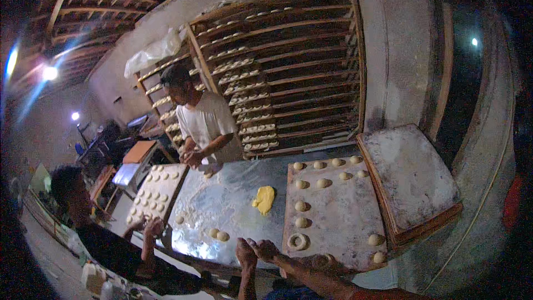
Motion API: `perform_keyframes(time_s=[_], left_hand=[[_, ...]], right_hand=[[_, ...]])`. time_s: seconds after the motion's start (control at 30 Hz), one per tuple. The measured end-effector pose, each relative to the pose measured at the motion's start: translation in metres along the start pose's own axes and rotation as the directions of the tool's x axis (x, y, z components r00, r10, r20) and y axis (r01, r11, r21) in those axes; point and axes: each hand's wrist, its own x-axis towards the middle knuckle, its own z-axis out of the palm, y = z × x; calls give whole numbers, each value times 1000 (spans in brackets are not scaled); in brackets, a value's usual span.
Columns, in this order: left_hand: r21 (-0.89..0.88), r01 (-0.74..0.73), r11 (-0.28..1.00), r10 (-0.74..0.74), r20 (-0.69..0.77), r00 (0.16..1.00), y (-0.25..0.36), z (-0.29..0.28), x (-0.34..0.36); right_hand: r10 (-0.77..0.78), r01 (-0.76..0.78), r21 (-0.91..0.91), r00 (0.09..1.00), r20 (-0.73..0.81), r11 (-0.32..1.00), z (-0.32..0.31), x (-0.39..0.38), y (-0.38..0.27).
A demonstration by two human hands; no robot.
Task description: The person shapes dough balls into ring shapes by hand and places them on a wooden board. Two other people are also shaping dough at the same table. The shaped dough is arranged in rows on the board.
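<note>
My left hand [246, 253] and my right hand [266, 250] meet over the near edge of the metal-topped table [233, 173]. Both have curled fingers, and whatever lies between them is hidden. Two dough balls [219, 234] rest on the table just left of my hands. Farther up lies a soft yellow lump [264, 200]. To the right, a floured wooden board [338, 216] bears several dough balls [301, 206] along its far and left sides, with two more at its near right. One dough ring [298, 241] sits at its near left, close to my right forearm.
A stack of floured boards [411, 172] stands at the right. Across the table, a person in a white shirt [205, 122] works with both hands. A person in dark clothes [105, 239] works at the left, beside another dough-filled board [149, 195]. Behind stands a wooden rack [311, 72].
</note>
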Motion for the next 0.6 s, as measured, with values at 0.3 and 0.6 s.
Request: perform_keyframes(time_s=[0.3,0.6], left_hand=[[405,-169,899,110,165,980,-40,39,-60],[-337,79,938,-35,136,990,17,71,-103]], right_hand=[[-275,297,-421,955,114,857,-44,-69,-3],[-259,224,-292,962,-87,930,-102,-123,-9]])
